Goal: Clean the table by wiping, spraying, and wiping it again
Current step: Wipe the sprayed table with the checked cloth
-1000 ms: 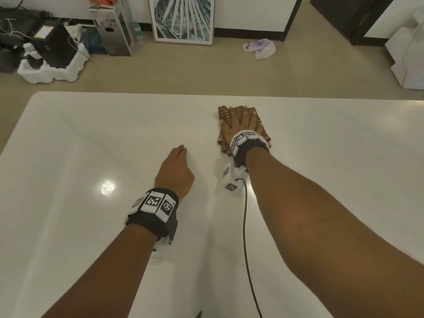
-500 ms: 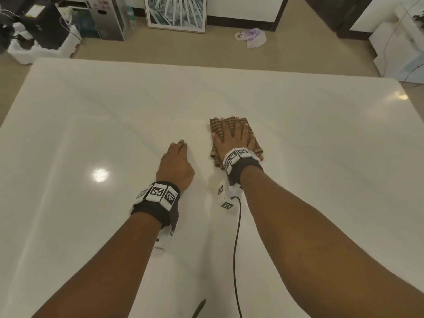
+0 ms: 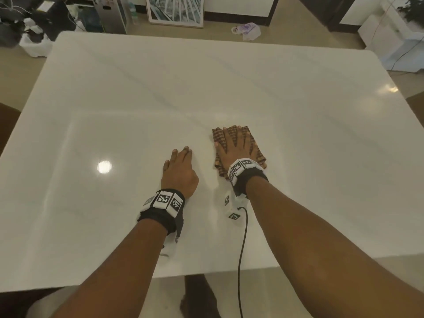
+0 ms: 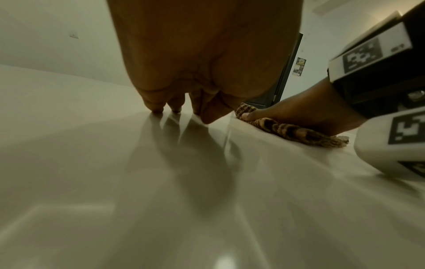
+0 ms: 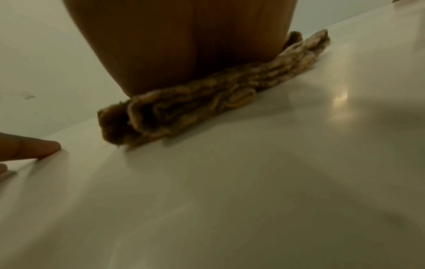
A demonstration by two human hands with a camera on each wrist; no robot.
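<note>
A brown checked cloth [image 3: 258, 154] lies flat on the glossy white table [image 3: 137, 99], a little right of centre. My right hand [image 3: 236, 145] presses down on it with straight, spread fingers. The cloth's folded near edge [image 5: 184, 107] shows under my palm in the right wrist view, and its side [image 4: 294, 132] in the left wrist view. My left hand [image 3: 180, 165] sits just left of the cloth, apart from it. Its fingertips [image 4: 158, 109] touch the bare tabletop and it holds nothing. No spray bottle is in view.
A black cable [image 3: 243, 249] runs from my right wrist back over the near table edge. On the floor beyond the far edge stand a framed picture [image 3: 175, 10], a metal bin [image 3: 110, 12], a plastic bag [image 3: 247, 31] and white furniture [image 3: 390, 35] at right.
My right hand has drawn the cloth toward me across the table. The left hand has kept its place on the table, and the camera has pulled back with more of the near edge showing.
</note>
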